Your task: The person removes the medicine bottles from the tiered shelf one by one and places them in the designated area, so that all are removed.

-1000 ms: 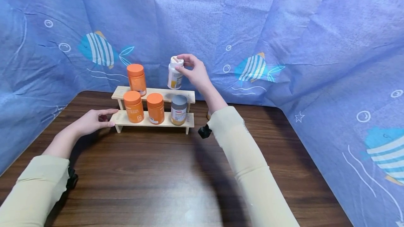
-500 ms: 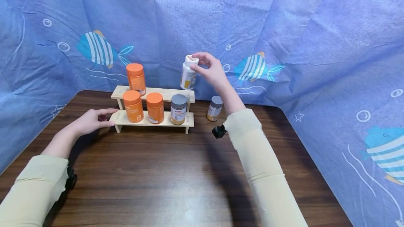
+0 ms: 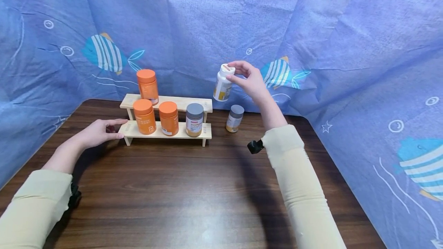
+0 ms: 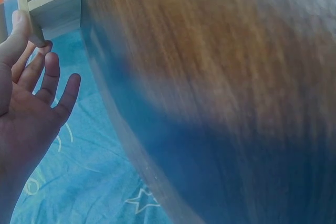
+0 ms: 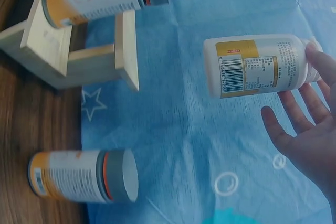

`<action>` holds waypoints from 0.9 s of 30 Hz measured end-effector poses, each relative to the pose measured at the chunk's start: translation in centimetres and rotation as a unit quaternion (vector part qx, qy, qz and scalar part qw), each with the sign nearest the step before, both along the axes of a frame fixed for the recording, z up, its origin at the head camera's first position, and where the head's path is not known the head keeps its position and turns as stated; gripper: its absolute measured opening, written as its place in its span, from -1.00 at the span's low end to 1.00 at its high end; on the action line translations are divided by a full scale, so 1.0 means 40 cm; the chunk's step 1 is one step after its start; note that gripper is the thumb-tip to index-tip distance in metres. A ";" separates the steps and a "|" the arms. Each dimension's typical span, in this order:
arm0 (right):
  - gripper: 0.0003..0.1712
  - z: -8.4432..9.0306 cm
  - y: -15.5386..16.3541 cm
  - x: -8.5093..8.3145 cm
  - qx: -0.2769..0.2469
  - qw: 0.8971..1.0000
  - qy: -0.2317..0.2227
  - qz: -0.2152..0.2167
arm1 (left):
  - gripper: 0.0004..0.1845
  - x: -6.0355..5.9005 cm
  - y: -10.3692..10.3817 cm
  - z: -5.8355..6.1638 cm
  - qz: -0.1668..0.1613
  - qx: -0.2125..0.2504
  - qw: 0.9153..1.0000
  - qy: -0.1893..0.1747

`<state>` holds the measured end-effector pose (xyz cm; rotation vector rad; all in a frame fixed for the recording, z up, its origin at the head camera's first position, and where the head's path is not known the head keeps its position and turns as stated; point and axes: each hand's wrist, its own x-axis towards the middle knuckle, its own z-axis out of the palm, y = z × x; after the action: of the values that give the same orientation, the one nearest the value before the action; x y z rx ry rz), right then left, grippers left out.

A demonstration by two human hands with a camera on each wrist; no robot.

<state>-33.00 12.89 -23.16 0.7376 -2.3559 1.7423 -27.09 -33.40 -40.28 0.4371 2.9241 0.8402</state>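
Note:
My right hand (image 3: 251, 81) pinches a white pill bottle (image 3: 223, 83) by its cap, holding it up in the air right of a two-step wooden rack (image 3: 166, 102). In the right wrist view the bottle (image 5: 247, 66) shows a yellow band and a barcode, with my thumb and fingers at the cap end. At the rack's left side my left hand (image 3: 98, 133) pinches the end of the lower step; the left wrist view has the thumb and fingertips on either side of that board (image 4: 32, 24).
An orange jar (image 3: 147, 87) stands on the upper step. Along the lower step are two orange jars (image 3: 144, 117) (image 3: 169, 119) and a grey-lidded jar (image 3: 194, 120). Another grey-lidded jar (image 3: 234, 119) stands on the dark wooden table (image 3: 180, 191). Blue fish-print cloth (image 3: 194, 22) hangs behind.
My right hand has carried the white pill bottle rightward from above the upper step to beyond the rack's right end, uncovering the jar on the table. The left hand keeps its place.

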 end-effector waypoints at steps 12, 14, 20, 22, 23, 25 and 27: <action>-0.61 -0.010 0.098 0.011 0.038 0.999 0.001 -0.012 | -0.33 0.000 0.003 0.007 -0.006 -0.009 1.000 0.002; -0.60 -0.023 0.119 -0.004 0.041 0.999 -0.002 -0.013 | -0.33 0.001 0.003 0.007 -0.005 -0.010 1.000 0.002; -0.57 -0.065 0.178 -0.039 0.040 0.999 -0.005 -0.030 | -0.33 0.001 0.005 0.010 -0.005 -0.009 1.000 -0.002; -0.56 -0.073 0.193 -0.040 0.041 0.998 -0.004 -0.037 | -0.32 0.002 0.007 0.011 -0.005 -0.008 1.000 -0.004; -0.56 -0.077 0.200 -0.039 0.043 0.998 -0.004 -0.040 | -0.32 0.001 0.007 0.011 -0.007 -0.009 1.000 -0.003; -0.56 -0.083 0.211 -0.039 0.045 0.998 -0.005 -0.043 | -0.32 0.001 0.006 0.010 -0.006 -0.010 1.000 -0.004; -0.55 -0.089 0.221 -0.039 0.045 0.998 -0.008 -0.044 | -0.31 0.001 0.006 0.010 -0.005 -0.012 1.000 -0.006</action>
<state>-34.55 21.75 -26.70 0.6245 -2.4516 1.6217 -27.05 -33.18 -39.90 0.4431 2.9149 0.8027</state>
